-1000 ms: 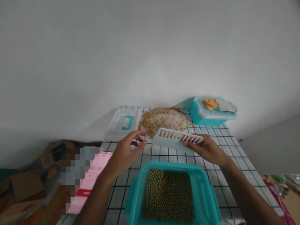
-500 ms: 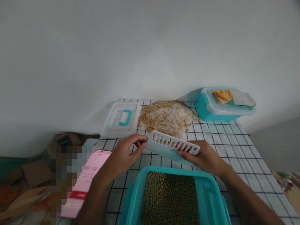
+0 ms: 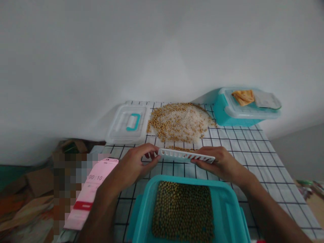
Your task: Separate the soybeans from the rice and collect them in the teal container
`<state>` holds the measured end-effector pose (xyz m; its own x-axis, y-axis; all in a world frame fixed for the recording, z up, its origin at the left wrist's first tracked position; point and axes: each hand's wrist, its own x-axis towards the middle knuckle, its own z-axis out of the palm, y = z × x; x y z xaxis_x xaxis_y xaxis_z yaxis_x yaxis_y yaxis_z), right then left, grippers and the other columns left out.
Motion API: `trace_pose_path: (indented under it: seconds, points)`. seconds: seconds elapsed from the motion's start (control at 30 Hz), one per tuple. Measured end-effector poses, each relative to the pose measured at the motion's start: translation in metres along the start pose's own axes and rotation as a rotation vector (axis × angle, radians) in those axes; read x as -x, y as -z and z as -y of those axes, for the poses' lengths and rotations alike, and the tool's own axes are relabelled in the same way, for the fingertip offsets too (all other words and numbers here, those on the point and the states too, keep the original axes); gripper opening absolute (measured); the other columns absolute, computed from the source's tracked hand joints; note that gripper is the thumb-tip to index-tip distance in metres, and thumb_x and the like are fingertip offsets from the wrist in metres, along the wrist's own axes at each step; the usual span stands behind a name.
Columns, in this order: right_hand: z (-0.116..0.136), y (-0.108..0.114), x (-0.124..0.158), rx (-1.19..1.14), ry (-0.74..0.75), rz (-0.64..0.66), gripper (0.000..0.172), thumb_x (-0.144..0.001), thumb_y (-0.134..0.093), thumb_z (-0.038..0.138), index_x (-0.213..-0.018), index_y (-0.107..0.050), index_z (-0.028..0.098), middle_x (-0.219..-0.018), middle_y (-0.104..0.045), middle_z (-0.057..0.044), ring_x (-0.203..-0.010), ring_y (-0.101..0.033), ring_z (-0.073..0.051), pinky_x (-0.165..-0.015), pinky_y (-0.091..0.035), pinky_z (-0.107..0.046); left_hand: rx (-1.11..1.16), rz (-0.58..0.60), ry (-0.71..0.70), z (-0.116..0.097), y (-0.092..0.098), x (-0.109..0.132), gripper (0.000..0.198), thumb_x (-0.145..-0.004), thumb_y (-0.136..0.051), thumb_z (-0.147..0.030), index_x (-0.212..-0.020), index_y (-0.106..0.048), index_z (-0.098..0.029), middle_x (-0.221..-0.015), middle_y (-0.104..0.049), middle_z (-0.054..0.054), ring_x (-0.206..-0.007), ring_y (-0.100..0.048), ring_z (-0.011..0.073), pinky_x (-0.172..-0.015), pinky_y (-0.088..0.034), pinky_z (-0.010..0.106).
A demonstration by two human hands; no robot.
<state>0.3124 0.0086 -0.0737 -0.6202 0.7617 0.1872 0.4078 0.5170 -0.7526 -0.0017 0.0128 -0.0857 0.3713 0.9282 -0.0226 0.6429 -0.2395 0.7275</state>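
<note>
Between my hands is a white slotted plastic tray (image 3: 177,154), seen almost edge-on with its row of slots toward me. My left hand (image 3: 140,160) pinches its left end. My right hand (image 3: 219,163) grips the right end, thumb on the near side and fingers behind. Soybeans (image 3: 183,149) show along its far edge; whether they lie on it or on the cloth I cannot tell. Just beyond spreads a heap of white grains mixed with soybeans (image 3: 181,121). Nearer to me stands a turquoise bin (image 3: 229,216) holding many beans (image 3: 182,211).
A clear lid with a turquoise handle (image 3: 128,125) lies at the back left. At the back right, a lidded turquoise box (image 3: 235,111) carries an orange cloth (image 3: 243,97) and a pale cloth (image 3: 267,100). A phone with a timer (image 3: 87,192) lies left on the checked tablecloth (image 3: 253,158).
The tray has tilted from showing its slotted face to nearly edge-on. Both hands still hold it. The whole view has shifted slightly.
</note>
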Motion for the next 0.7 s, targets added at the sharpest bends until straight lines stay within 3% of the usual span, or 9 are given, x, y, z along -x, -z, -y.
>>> trace_pose_path:
  seconds: [0.17, 0.3, 0.5, 0.7]
  points:
    - [0.005, 0.012, 0.008, -0.016, -0.008, 0.105, 0.032, -0.095, -0.062, 0.028, -0.127, -0.069, 0.028, -0.109, -0.074, -0.005, -0.095, -0.069, -0.016, -0.083, -0.056, -0.031, 0.083, 0.060, -0.073, -0.004, 0.001, 0.000, 0.012, -0.089, -0.065, -0.036, -0.096, -0.071, -0.028, -0.097, -0.071, 0.000, -0.090, -0.066, 0.0160, -0.081, -0.053, 0.028]
    - [0.012, 0.012, 0.012, -0.012, -0.048, 0.154, 0.036, -0.090, -0.070, 0.031, -0.126, -0.070, 0.029, -0.109, -0.073, -0.006, -0.093, -0.069, -0.017, -0.080, -0.057, -0.031, 0.120, 0.101, -0.115, -0.003, 0.003, 0.003, 0.010, -0.089, -0.066, -0.034, -0.094, -0.074, -0.032, -0.100, -0.073, -0.002, -0.092, -0.070, 0.0150, -0.084, -0.057, 0.028]
    - [0.013, 0.011, 0.014, 0.026, -0.020, 0.149, 0.047, -0.093, -0.065, 0.024, -0.139, -0.059, 0.030, -0.115, -0.071, -0.006, -0.103, -0.065, -0.019, -0.088, -0.055, -0.035, 0.057, 0.044, -0.121, 0.006, 0.000, 0.005, 0.013, -0.091, -0.065, -0.035, -0.100, -0.074, -0.040, -0.100, -0.075, -0.005, -0.091, -0.072, 0.0151, -0.082, -0.059, 0.028]
    - [0.010, 0.011, 0.016, 0.047, 0.018, 0.138, 0.051, -0.092, -0.065, 0.018, -0.141, -0.057, 0.028, -0.114, -0.071, -0.007, -0.101, -0.066, -0.020, -0.085, -0.055, -0.035, -0.008, 0.005, -0.154, 0.002, 0.000, 0.007, 0.016, -0.092, -0.063, -0.036, -0.102, -0.074, -0.041, -0.100, -0.077, -0.005, -0.089, -0.074, 0.0174, -0.077, -0.063, 0.030]
